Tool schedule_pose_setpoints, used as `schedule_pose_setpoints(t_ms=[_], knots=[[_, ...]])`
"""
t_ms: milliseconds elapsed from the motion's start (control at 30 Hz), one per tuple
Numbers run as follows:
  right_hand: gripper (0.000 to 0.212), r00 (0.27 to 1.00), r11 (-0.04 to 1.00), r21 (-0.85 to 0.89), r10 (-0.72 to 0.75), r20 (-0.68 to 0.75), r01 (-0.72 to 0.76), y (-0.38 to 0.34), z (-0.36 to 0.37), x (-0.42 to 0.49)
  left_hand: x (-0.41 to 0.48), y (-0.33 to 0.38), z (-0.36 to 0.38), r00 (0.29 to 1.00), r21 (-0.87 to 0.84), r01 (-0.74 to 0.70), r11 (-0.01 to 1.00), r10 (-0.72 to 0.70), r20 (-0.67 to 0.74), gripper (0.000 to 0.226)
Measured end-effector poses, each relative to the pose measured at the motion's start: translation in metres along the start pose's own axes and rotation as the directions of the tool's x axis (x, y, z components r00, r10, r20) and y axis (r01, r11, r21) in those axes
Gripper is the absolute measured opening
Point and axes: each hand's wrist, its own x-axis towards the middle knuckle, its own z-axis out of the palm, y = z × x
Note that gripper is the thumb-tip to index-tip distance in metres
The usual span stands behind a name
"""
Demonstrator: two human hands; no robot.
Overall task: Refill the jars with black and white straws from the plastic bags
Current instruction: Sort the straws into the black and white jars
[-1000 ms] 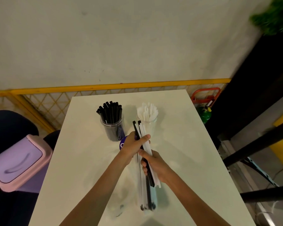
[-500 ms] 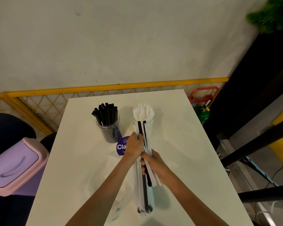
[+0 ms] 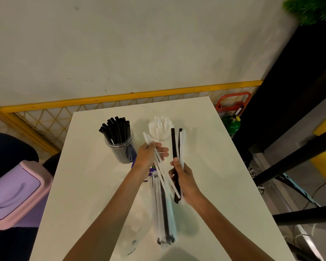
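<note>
Head cam, looking down at white bench.

L hand is closed around a few white straws, held tilted: tips point up-left twd the jars, lower ends run down-right, crossing in front of the R hand's bundle.

R hand is clamped on a mixed bundle of black + white straws, roughly upright, thumb on the front. Top ends sit just right of the white jar, bottom ends stick out below the palm.

Black-straw jar: clear, at bench far-left, packed w/ black straws, upright. White-straw jar: clear, just right of it, white straws fanned out at top; its lower part is hidden behind the L hand.

Plastic bag: clear, lying lengthwise on the bench between the forearms, w/ white and black straws inside, ends near the bench's front edge. A second, crumpled clear bag lies left of it, partly under the L forearm; contents can't tell.

Purple label peeks out under the L wrist; text unreadable.

Off-bench: pink/lilac bin at left, yellow mesh fence behind, green bottle at right.
</note>
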Motion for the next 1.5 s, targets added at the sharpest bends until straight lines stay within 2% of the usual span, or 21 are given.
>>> schedule_pose_setpoints(t_ms=[100, 200, 267, 367, 500, 567, 833, 1033, 1167, 1267, 1367, 1433, 1500], knots=[[0.03, 0.999, 1.0, 0.029, 0.011, -0.033, -0.01, -0.001, -0.008, 0.007, 0.008, 0.02, -0.007, 0.996, -0.149, -0.085, 0.985, 0.08, -0.038, 0.029], [0.029, 0.999, 0.999, 0.053, 0.014, -0.039, -0.012, -0.004, -0.015, 0.012, 0.015, 0.047, -0.008, 0.95, -0.198, -0.303, 0.932, 0.278, -0.142, 0.029], [0.029, 1.0, 0.998, 0.069, 0.004, -0.028, -0.002, -0.006, -0.017, 0.015, 0.022, 0.064, -0.007, 0.876, -0.155, -0.471, 0.868, 0.439, -0.201, 0.026], [0.03, 1.0, 0.997, 0.083, 0.004, -0.023, -0.002, -0.008, -0.019, 0.019, 0.035, 0.08, -0.002, 0.735, -0.029, -0.664, 0.747, 0.646, -0.208, 0.022], [0.032, 0.999, 0.997, 0.071, 0.015, -0.03, -0.013, -0.007, -0.022, 0.026, 0.046, 0.091, 0.012, 0.605, 0.052, -0.781, 0.622, 0.775, -0.183, 0.019], [0.03, 0.999, 0.996, 0.085, 0.022, -0.034, -0.019, -0.006, -0.024, 0.029, 0.052, 0.092, 0.02, 0.575, 0.075, -0.802, 0.593, 0.8, -0.171, 0.018], [0.026, 0.998, 0.99, 0.137, 0.041, -0.045, -0.035, -0.002, -0.026, 0.044, 0.078, 0.049, 0.037, 0.629, 0.21, -0.744, 0.635, 0.771, -0.101, 0.015], [0.026, 0.997, 0.99, 0.126, 0.07, -0.046, -0.064, 0.0, -0.023, 0.05, 0.092, 0.009, 0.034, 0.608, 0.373, -0.747, 0.55, 0.793, 0.047, 0.016], [0.025, 0.996, 0.988, 0.133, 0.078, -0.032, -0.074, -0.001, -0.021, 0.052, 0.094, 0.003, 0.027, 0.629, 0.434, -0.723, 0.538, 0.772, 0.092, 0.036], [0.025, 0.996, 0.988, 0.13, 0.082, -0.022, -0.078, -0.003, -0.02, 0.053, 0.092, 0.001, 0.024, 0.584, 0.546, -0.736, 0.399, 0.782, 0.216, 0.04], [0.023, 0.997, 0.988, 0.135, 0.077, -0.007, -0.076, -0.003, -0.019, 0.054, 0.094, -0.003, 0.022, 0.573, 0.748, -0.647, 0.15, 0.742, 0.347, 0.049], [0.024, 0.998, 0.99, 0.126, 0.07, 0.002, -0.07, -0.003, -0.019, 0.053, 0.096, -0.005, 0.021, 0.607, 0.803, -0.596, 0.019, 0.664, 0.436, 0.06], [0.026, 0.998, 0.991, 0.121, 0.065, 0.002, -0.065, -0.003, -0.021, 0.053, 0.098, -0.008, 0.02, 0.658, 0.823, -0.565, -0.056, 0.571, 0.491, 0.072]])
